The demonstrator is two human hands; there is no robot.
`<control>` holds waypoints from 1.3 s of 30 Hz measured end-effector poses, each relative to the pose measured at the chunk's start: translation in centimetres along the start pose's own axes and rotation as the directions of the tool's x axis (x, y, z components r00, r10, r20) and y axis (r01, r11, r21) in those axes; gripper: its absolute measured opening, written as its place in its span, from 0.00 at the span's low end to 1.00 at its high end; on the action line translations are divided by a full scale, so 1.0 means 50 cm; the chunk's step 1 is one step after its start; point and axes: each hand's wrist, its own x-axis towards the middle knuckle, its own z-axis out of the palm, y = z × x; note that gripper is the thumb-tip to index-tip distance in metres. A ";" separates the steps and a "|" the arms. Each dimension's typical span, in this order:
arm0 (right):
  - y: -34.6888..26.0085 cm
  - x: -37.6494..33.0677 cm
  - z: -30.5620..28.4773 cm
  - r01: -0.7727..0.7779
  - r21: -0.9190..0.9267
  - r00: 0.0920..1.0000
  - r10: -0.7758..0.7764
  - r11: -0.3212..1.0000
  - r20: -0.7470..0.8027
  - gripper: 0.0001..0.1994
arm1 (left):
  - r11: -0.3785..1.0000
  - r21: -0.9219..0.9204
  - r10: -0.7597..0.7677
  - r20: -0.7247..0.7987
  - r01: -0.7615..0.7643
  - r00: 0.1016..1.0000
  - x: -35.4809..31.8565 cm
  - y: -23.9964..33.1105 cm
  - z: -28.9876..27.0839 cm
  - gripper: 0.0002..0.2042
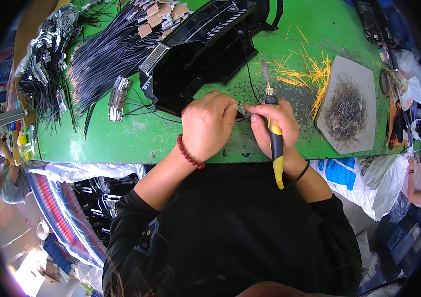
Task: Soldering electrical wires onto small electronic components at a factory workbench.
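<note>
My right hand (282, 123) holds a soldering iron (275, 143) with a yellow and black handle, its metal tip pointing away from me. Thumb and index finger of that hand also meet close to my left fingertips. My left hand (208, 119) is closed in a pinch at thin wire ends (241, 105), too small to make out fully. Just beyond my hands lies a black plastic housing (195, 59), tilted with its hollow side toward me. A thin black wire (250, 76) runs down from it. Left of the housing sits a silvery metal part (118, 99) with black leads.
Bundled black wires (106, 64) and more metal parts (42, 64) cover the green table's (146, 141) left side. Yellow strands (294, 74) lie to the right, beside a grey slab (364, 89) with dark residue. White bags (369, 178) hang below the edge. People (10, 178) work at both sides.
</note>
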 end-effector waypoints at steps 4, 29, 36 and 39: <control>0.005 0.002 -0.001 -0.005 0.022 1.000 0.006 1.000 -0.030 0.11 | 1.000 0.009 0.004 0.005 -0.004 1.000 -0.001 -0.001 0.000 0.04; 0.010 0.000 0.000 -0.008 -0.020 1.000 0.008 1.000 -0.013 0.10 | 1.000 0.016 -0.012 0.062 0.011 0.998 -0.002 0.002 -0.003 0.01; 0.011 -0.002 -0.003 -0.001 -0.012 1.000 0.001 1.000 -0.001 0.11 | 0.999 -0.022 -0.037 0.069 0.039 0.997 0.000 0.002 -0.004 0.02; 0.011 -0.002 -0.003 0.002 -0.010 1.000 -0.002 1.000 -0.013 0.11 | 0.999 -0.024 -0.036 0.068 0.038 0.997 0.001 0.002 -0.004 0.02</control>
